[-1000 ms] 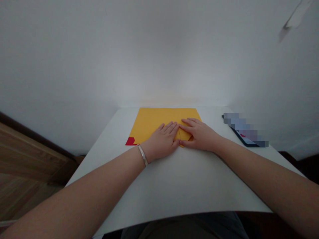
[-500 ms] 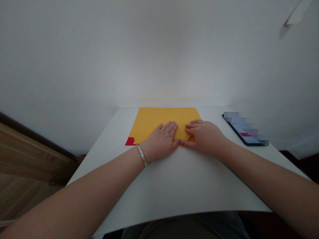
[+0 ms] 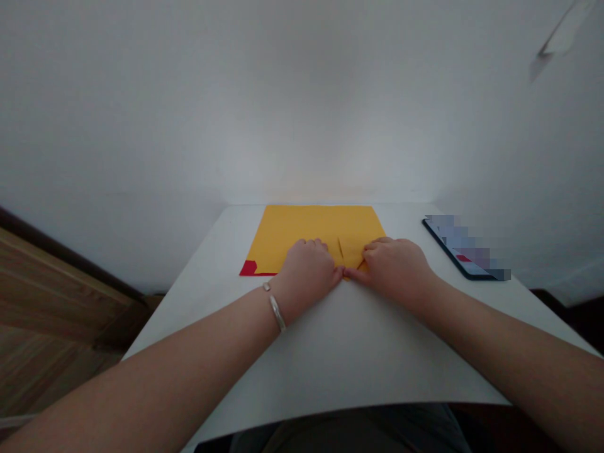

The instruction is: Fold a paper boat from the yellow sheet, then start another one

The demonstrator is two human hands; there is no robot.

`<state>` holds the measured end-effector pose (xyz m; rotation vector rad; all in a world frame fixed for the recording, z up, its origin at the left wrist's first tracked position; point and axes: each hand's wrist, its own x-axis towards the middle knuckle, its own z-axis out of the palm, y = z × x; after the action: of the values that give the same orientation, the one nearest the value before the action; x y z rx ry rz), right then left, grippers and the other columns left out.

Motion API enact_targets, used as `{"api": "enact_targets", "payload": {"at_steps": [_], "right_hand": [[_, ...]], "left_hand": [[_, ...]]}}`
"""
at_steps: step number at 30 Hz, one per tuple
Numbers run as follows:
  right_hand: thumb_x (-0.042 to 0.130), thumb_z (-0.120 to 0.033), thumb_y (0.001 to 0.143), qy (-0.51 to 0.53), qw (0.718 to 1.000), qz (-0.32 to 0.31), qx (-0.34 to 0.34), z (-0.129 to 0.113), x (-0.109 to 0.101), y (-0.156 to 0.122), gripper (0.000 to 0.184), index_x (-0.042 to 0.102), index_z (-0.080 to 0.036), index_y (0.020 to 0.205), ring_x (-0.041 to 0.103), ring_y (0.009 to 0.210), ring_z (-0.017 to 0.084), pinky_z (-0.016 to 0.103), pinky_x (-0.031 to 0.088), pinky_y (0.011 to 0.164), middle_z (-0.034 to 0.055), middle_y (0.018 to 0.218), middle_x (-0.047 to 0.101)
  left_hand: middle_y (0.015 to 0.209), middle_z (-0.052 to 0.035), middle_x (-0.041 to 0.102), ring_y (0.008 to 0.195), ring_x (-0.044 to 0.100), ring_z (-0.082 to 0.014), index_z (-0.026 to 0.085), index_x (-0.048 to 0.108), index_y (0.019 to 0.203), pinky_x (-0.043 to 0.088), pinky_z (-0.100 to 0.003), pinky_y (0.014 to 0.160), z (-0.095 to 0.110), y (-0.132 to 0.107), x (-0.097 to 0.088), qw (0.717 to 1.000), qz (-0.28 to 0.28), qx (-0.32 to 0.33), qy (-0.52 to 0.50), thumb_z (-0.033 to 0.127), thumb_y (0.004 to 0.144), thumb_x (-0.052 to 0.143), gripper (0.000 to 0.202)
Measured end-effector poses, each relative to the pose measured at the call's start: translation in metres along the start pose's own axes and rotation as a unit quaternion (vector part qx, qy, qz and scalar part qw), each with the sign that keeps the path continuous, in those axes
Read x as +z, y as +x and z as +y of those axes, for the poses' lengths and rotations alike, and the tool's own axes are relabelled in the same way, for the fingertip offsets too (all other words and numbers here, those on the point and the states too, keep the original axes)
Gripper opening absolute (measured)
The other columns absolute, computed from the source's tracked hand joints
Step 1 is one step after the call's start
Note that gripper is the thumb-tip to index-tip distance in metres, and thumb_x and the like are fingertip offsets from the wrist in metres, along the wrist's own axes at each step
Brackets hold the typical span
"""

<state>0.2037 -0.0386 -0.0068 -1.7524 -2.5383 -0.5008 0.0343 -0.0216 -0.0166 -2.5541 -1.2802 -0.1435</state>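
Paper (image 3: 321, 221), yellow, creased, beneath fingers (image 3: 374, 245)

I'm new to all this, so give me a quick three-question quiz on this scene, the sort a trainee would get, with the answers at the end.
1. The left hand and right hand are at the near edge of the yellow paper. Which wrist wears the silver bracelet?
A) Right
B) Left
C) Neither

2. True or false: the phone or tablet lies on the white table, apart from the yellow paper.

3. Fill in the colour: the patch at the yellow paper's near left corner is ____.

Key: 1. B; 2. true; 3. red.
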Motion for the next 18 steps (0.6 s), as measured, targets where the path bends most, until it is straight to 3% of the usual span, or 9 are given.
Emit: {"api": "enact_targets", "payload": {"at_steps": [6, 18], "right_hand": [[0.045, -0.063, 0.083, -0.005, 1.0, 0.017, 0.001, 0.001, -0.001, -0.003, 0.055, 0.071, -0.016, 0.069, 0.063, 0.069, 0.025, 0.035, 0.039, 0.057, 0.0122, 0.072, 0.07], [0.055, -0.057, 0.08, 0.076, 0.995, 0.057, 0.025, 0.018, 0.017, 0.008, 0.038, 0.061, -0.02, 0.074, 0.058, 0.077, 0.022, 0.033, 0.038, 0.066, 0.0066, 0.08, 0.064]], "left_hand": [[0.079, -0.0111, 0.068, 0.073, 0.063, -0.0239, 0.011, 0.069, 0.08, 0.044, -0.039, 0.072, -0.008, 0.0, 0.002, 1.0, 0.028, 0.009, -0.004, 0.038, 0.089, 0.044, 0.037], [0.086, -0.0112, 0.066, 0.084, 0.061, -0.0256, 0.012, 0.065, 0.087, 0.04, -0.044, 0.089, -0.012, -0.001, 0.003, 0.998, 0.064, 0.007, -0.018, 0.036, 0.085, 0.051, 0.028]]}}
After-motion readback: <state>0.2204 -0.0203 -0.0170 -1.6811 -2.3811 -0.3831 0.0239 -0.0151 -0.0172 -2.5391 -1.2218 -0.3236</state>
